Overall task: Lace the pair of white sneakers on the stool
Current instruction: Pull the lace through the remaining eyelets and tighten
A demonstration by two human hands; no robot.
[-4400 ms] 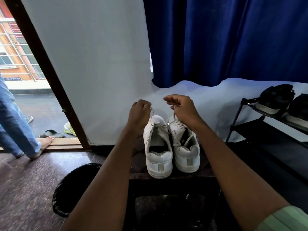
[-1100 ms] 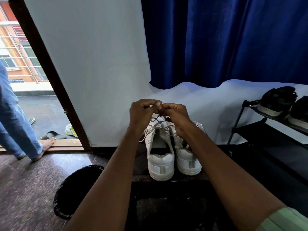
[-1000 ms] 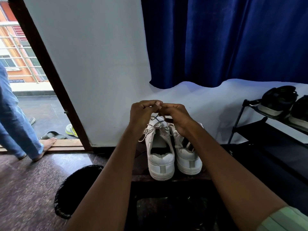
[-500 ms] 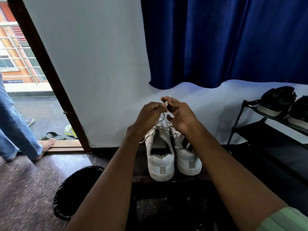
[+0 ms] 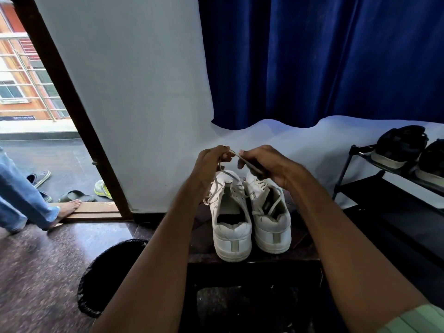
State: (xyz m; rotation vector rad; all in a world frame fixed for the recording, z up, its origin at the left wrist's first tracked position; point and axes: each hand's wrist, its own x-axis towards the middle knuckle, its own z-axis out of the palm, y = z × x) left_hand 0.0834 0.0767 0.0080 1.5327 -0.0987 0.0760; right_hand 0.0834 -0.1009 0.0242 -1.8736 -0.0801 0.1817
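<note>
Reaching in from the bottom corners, two bare forearms run up to the stool [image 5: 305,243], a dark one on which two white sneakers [image 5: 231,227] stand side by side, heels toward the camera and sides touching. A black bin [image 5: 105,277] sits on the floor just left of the stool.

Above the toes of the sneakers the left hand [image 5: 211,164] and right hand [image 5: 264,164] are held close together. The left hand's fingers [image 5: 222,156] are curled and pinch the lace [image 5: 222,175] of the left sneaker, which hangs from them down to its eyelets. The right hand's fingers [image 5: 245,156] pinch the other end of that lace, which runs back under the palm.

Half a second ago the two hands were touching, with the lace tip sticking up between them; now they have drawn slightly apart, and a short stretch of lace spans the gap. The right hand has sunk a little. The sneakers have not moved. The person in jeans at the door has shifted a little to the left.

Farther back, a black rack [image 5: 355,186] on the right carries two dark shoes [image 5: 398,150]. At the far left a barefoot person [image 5: 24,200] stands at the threshold, with three pieces of footwear beyond. One blue curtain [image 5: 324,58] hangs against the white wall.
</note>
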